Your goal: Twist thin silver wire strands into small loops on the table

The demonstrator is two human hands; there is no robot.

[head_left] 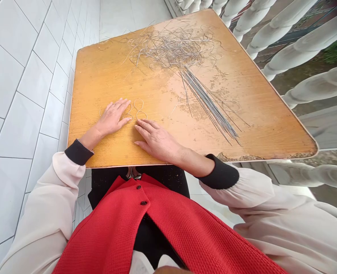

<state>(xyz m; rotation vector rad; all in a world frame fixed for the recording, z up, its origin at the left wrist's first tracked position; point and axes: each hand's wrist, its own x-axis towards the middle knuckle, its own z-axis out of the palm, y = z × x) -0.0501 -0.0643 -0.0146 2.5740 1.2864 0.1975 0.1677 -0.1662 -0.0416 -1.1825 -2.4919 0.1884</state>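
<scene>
I saw worn patches and a chipped near edge on the orange-brown worktop [99, 76]. A tangle of thin wire [174, 47] lay toward its far side, a bundle of straight grey wires [211, 104] stretched nearer, and bent wire loops [140, 110] lay left of that.

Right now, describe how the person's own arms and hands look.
The left hand and right hand are bare, with no gloves. Loose off-white sleeves with soft folds gather into snug, plain black cuffs.
</scene>
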